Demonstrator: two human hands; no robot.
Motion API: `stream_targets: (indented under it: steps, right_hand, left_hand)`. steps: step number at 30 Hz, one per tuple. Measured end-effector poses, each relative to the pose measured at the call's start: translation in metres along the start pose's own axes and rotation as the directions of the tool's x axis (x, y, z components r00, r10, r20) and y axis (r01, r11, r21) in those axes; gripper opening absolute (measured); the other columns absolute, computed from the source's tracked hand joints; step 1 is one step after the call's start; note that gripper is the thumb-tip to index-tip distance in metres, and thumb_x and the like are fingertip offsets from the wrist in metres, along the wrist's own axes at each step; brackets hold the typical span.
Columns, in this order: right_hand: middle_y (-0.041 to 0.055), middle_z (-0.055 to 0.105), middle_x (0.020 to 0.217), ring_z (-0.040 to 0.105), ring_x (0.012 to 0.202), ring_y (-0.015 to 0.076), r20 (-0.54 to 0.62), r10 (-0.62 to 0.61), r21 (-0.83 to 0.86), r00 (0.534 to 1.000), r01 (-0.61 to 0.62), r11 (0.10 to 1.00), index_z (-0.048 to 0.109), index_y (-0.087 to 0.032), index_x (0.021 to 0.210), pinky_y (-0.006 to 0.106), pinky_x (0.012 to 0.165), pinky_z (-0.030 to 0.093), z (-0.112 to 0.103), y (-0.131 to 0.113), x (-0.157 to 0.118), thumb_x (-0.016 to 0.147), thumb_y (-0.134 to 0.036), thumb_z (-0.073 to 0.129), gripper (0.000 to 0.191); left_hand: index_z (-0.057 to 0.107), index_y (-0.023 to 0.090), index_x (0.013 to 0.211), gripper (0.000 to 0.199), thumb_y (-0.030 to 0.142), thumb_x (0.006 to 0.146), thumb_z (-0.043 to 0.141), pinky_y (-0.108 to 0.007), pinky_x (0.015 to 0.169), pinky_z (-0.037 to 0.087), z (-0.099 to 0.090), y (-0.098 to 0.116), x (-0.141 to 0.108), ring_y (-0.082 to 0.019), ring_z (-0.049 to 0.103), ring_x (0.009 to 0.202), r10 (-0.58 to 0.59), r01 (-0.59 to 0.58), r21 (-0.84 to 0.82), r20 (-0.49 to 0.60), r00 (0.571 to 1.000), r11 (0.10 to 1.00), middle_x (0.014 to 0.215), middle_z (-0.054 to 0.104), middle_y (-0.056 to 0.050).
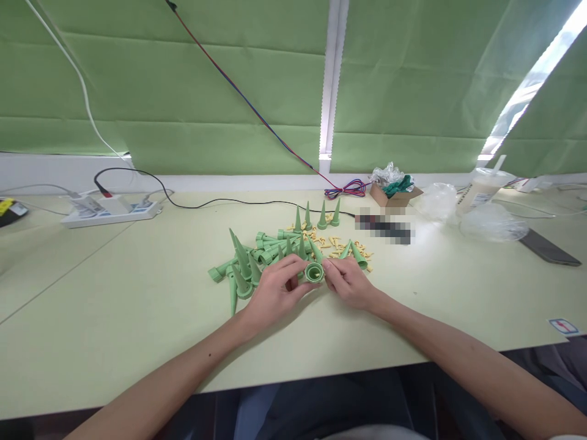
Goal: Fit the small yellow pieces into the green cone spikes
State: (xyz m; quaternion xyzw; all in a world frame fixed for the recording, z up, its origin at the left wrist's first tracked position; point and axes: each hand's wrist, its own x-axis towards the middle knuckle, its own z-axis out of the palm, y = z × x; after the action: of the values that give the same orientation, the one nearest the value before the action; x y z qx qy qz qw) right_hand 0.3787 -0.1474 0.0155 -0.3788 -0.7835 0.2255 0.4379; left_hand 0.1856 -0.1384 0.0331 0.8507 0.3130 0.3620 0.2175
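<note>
A hollow green plastic cone (pixel 314 272) is held up over the table with its round open end turned toward me. Something small and yellow shows inside it. My left hand (pixel 279 284) grips its left side between thumb and fingers. At its right rim, my right hand (pixel 347 280) is closed in a pinch, its fingertips against the cone. Many more green cones (pixel 243 284) stand and lie in a heap just beyond and left of my left hand. Small yellow plastic pieces (pixel 339 244) lie scattered beyond my right hand.
A power strip (pixel 112 211) with plugs stands at the back left. Farther right are a cardboard box (pixel 395 197) with foil and dark green material, coiled red-blue wires (pixel 348 189), a blurred-out dark object (pixel 385 229), a drink cup (pixel 481 189), plastic bags (pixel 493 223) and a phone (pixel 550 247).
</note>
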Motion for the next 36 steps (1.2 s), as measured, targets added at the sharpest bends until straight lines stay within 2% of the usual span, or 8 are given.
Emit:
stream_targets:
  steps: [4, 10, 12, 15, 18, 26, 31, 36]
  right_hand:
    - [-0.0039, 0.039, 0.047, 0.033, 0.044, 0.0100, 0.008, 0.009, -0.001, 1.000, -0.009, 1.000, 0.031, -0.022, 0.058, 0.028, 0.052, 0.029, 0.0003, 0.0000, 0.0004, 0.103, -0.037, 0.028, 0.048]
    - [-0.0036, 0.039, 0.048, 0.034, 0.044, 0.0106, -0.017, 0.014, 0.001, 1.000, -0.014, 1.000, 0.032, -0.022, 0.058, 0.028, 0.051, 0.029, 0.0008, -0.0006, 0.0007, 0.103, -0.040, 0.028, 0.049]
    - [-0.0034, 0.040, 0.048, 0.035, 0.045, 0.0109, -0.035, 0.015, 0.002, 0.999, -0.015, 1.000, 0.032, -0.022, 0.059, 0.028, 0.052, 0.029, 0.0010, -0.0010, 0.0007, 0.103, -0.040, 0.029, 0.048]
    - [-0.0033, 0.041, 0.050, 0.036, 0.046, 0.0110, -0.051, 0.014, 0.015, 0.999, -0.014, 1.000, 0.034, -0.022, 0.061, 0.028, 0.052, 0.031, 0.0009, -0.0019, 0.0003, 0.103, -0.042, 0.029, 0.047]
    - [-0.0030, 0.042, 0.051, 0.037, 0.046, 0.0108, -0.061, 0.015, 0.046, 0.998, -0.012, 0.999, 0.035, -0.022, 0.061, 0.027, 0.052, 0.032, 0.0004, -0.0030, -0.0007, 0.103, -0.043, 0.030, 0.047]
    - [-0.0026, 0.042, 0.050, 0.038, 0.045, 0.0103, -0.088, 0.038, 0.160, 0.995, -0.023, 0.987, 0.037, -0.021, 0.060, 0.027, 0.049, 0.032, -0.0002, -0.0028, -0.0029, 0.103, -0.043, 0.032, 0.048]
    - [-0.0025, 0.042, 0.050, 0.038, 0.045, 0.0109, -0.114, 0.047, 0.188, 0.992, -0.025, 0.982, 0.038, -0.021, 0.061, 0.027, 0.048, 0.033, -0.0015, -0.0036, -0.0025, 0.102, -0.046, 0.033, 0.049]
    - [-0.0023, 0.043, 0.053, 0.039, 0.047, 0.0115, -0.095, 0.018, 0.151, 0.995, -0.004, 0.989, 0.038, -0.022, 0.064, 0.027, 0.049, 0.032, -0.0026, -0.0050, -0.0024, 0.102, -0.046, 0.033, 0.046]
  left_hand:
    - [0.067, 0.019, 0.099, 0.015, 0.018, 0.091, 0.054, -0.020, 0.053, 0.040, 0.0002, -0.0005, -0.0017, -0.009, 0.048, 0.062, 0.044, -0.044, 0.024, -0.011, 0.999, 0.999, 0.088, 0.059, -0.003]
    - [0.064, 0.019, 0.102, 0.017, 0.018, 0.090, 0.052, -0.021, 0.053, 0.040, 0.0026, -0.0014, -0.0013, -0.009, 0.047, 0.059, 0.039, -0.037, 0.061, -0.032, 0.999, 0.997, 0.080, 0.059, -0.002]
    - [0.062, 0.020, 0.103, 0.019, 0.016, 0.087, 0.053, -0.021, 0.056, 0.042, 0.0033, -0.0011, -0.0007, -0.009, 0.048, 0.058, 0.011, -0.009, 0.063, -0.045, 0.999, 0.998, 0.076, 0.058, 0.000]
    - [0.058, 0.020, 0.103, 0.019, 0.018, 0.084, 0.057, -0.022, 0.057, 0.043, 0.0034, 0.0001, -0.0004, -0.009, 0.049, 0.054, -0.102, 0.103, 0.021, -0.039, 0.994, 0.994, 0.065, 0.054, 0.005]
    - [0.053, 0.020, 0.096, 0.014, 0.024, 0.084, 0.060, -0.021, 0.053, 0.040, 0.0026, 0.0020, -0.0006, -0.009, 0.045, 0.050, -0.197, 0.197, -0.060, -0.003, 0.980, 0.979, 0.056, 0.047, 0.008]
    - [0.052, 0.017, 0.078, 0.024, 0.038, 0.089, 0.058, -0.020, 0.048, 0.035, 0.0018, 0.0035, 0.0018, -0.008, 0.040, 0.049, -0.254, 0.285, -0.274, 0.145, 0.956, 0.918, 0.056, 0.045, 0.005]
    - [0.054, 0.016, 0.075, 0.034, 0.046, 0.091, 0.054, -0.020, 0.043, 0.035, 0.0002, 0.0021, 0.0040, -0.007, 0.045, 0.045, -0.292, 0.398, -0.437, 0.291, 0.911, 0.807, 0.064, 0.054, 0.002]
    - [0.055, 0.014, 0.069, 0.052, 0.057, 0.095, 0.041, -0.021, 0.040, 0.038, -0.0004, 0.0011, 0.0073, -0.009, 0.049, 0.039, -0.318, 0.483, -0.539, 0.373, 0.872, 0.690, 0.052, 0.054, 0.000]
